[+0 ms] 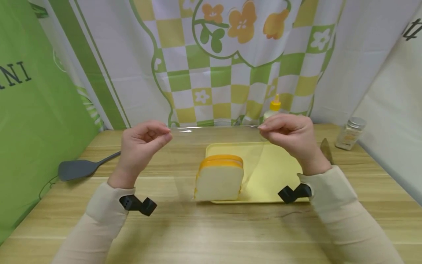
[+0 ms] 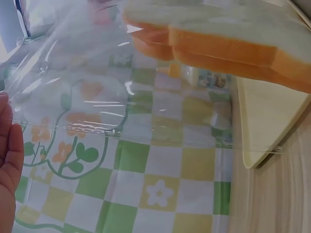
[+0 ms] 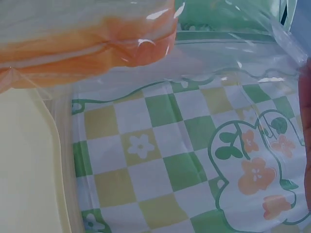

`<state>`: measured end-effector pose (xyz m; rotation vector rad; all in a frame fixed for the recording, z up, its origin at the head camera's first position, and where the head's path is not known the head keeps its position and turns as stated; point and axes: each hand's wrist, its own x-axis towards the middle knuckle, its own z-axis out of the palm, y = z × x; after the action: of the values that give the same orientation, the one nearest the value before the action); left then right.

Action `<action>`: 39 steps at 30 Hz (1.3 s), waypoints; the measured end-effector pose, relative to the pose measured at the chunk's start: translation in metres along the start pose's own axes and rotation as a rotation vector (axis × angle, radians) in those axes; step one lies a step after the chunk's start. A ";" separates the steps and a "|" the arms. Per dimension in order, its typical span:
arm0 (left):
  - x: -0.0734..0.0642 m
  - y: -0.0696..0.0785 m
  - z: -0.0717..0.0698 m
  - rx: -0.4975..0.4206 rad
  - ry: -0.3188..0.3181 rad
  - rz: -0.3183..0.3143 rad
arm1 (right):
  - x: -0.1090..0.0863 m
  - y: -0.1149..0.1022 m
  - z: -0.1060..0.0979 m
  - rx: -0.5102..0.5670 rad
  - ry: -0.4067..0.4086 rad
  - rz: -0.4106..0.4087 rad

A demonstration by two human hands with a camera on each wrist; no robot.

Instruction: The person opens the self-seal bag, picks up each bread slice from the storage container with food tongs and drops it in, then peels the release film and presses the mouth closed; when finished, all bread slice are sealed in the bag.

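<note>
A clear plastic bag point(image 1: 214, 132) is stretched between my two hands, its top edge running nearly level. My left hand point(image 1: 140, 150) pinches one top corner between thumb and fingertips. At the other corner my right hand point(image 1: 293, 137) pinches in the same way. Low in the bag stand bread slices point(image 1: 219, 183) with an orange-brown crust, upright and pressed together. They overlap the left end of a pale yellow tray point(image 1: 280, 176) in the head view. Through the film in the left wrist view the crust point(image 2: 218, 53) shows large.
A grey spatula point(image 1: 79, 169) lies at the left, its handle running behind my left hand. Behind my right hand are a yellow-capped bottle point(image 1: 275, 105) and a partly hidden blade-like thing point(image 1: 326, 150). A silver-lidded jar point(image 1: 351, 134) stands far right. A checkered curtain point(image 1: 221, 77) hangs behind the table.
</note>
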<state>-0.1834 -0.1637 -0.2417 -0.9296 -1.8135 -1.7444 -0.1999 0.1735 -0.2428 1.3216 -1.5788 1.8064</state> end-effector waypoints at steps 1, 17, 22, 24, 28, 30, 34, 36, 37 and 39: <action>0.000 0.000 0.000 0.002 0.005 0.002 | 0.000 0.000 0.000 -0.012 -0.001 0.006; 0.007 -0.003 0.008 -0.067 0.004 -0.002 | 0.050 -0.019 0.011 -0.444 -0.122 0.457; 0.012 0.002 0.011 -0.028 0.017 -0.101 | 0.085 -0.021 0.046 -0.620 -0.436 0.532; 0.013 0.002 0.012 -0.014 0.007 -0.121 | 0.097 -0.017 0.062 -0.658 -0.560 0.566; 0.014 0.002 0.012 -0.002 -0.018 -0.122 | 0.112 -0.008 0.087 -0.721 -0.733 0.624; 0.014 0.001 0.012 -0.007 -0.023 -0.120 | 0.115 -0.005 0.095 -0.743 -0.793 0.637; 0.013 -0.001 0.015 0.001 -0.014 -0.113 | 0.116 -0.001 0.105 -0.776 -0.844 0.651; 0.013 -0.002 0.016 0.000 -0.009 -0.110 | 0.115 -0.002 0.104 -0.798 -0.853 0.665; 0.013 -0.002 0.016 -0.004 -0.009 -0.105 | 0.115 -0.002 0.103 -0.806 -0.855 0.671; 0.013 -0.003 0.017 -0.012 -0.009 -0.093 | 0.113 -0.004 0.099 -0.817 -0.851 0.690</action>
<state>-0.1923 -0.1446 -0.2356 -0.8713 -1.8818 -1.8112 -0.2120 0.0526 -0.1545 1.2216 -3.0484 0.5549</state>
